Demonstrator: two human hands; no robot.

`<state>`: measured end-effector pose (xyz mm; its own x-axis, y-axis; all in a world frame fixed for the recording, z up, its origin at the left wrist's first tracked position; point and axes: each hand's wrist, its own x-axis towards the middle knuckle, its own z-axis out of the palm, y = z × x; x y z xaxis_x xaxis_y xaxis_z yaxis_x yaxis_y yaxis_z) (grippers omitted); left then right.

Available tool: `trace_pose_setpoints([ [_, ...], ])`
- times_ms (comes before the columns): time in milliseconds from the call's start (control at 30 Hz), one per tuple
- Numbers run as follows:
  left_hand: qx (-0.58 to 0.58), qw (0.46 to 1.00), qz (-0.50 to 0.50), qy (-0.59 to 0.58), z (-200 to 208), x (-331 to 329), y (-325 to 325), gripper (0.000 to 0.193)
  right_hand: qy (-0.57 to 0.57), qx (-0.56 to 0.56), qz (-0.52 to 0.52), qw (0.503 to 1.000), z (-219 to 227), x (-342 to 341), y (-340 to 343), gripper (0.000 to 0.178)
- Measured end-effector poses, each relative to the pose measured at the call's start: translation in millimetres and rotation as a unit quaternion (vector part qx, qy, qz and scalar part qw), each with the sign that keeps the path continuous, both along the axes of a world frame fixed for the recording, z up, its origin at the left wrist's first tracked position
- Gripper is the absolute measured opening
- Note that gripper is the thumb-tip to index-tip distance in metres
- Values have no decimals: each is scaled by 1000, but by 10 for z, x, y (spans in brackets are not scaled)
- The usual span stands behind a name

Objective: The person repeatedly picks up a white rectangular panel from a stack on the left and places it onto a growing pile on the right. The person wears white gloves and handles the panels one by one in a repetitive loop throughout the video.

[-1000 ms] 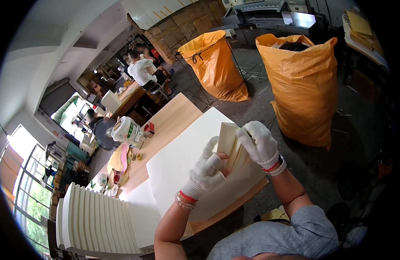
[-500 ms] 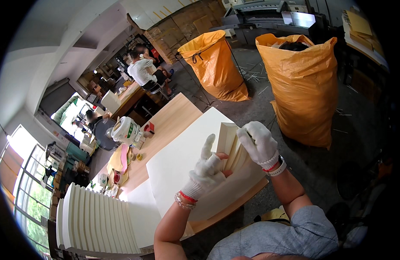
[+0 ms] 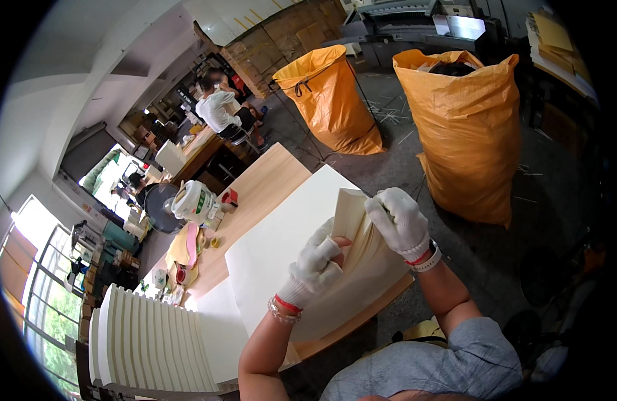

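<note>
gloved hands (image 3: 398, 222) near each other, fingers (image 3: 378, 212) curled, forearms (image 3: 263, 344) angled inward

No words or numbers can be read here. The big white tub (image 3: 189, 202) stands on the table (image 3: 272, 175). It has a label (image 3: 204, 203) on its side, with green bits and some dark bits. The dark bits look like print, but they are too small and fuzzy to read. Just beside the tub, at its lower right, is a little pale box (image 3: 215, 218). Its sides are too blurry to read.
</note>
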<state>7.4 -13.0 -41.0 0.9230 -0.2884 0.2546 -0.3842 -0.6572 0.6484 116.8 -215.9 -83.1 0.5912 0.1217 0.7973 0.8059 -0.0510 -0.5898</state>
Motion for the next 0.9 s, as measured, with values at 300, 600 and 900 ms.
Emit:
trace_pose_setpoints([
  [300, 47, 995, 48, -79, -170, 47, 12, 49, -7, 14, -2, 1000, -34, 14, 15, 18],
  [600, 66, 990, 32, -122, -29, -18, -42, 42, -15, 23, 34, 999, -37, 25, -8, 18],
  [900, 24, 997, -4, -69, 10, -12, -62, 38, 9, 40, 11, 999, 7, -21, 29, 15],
])
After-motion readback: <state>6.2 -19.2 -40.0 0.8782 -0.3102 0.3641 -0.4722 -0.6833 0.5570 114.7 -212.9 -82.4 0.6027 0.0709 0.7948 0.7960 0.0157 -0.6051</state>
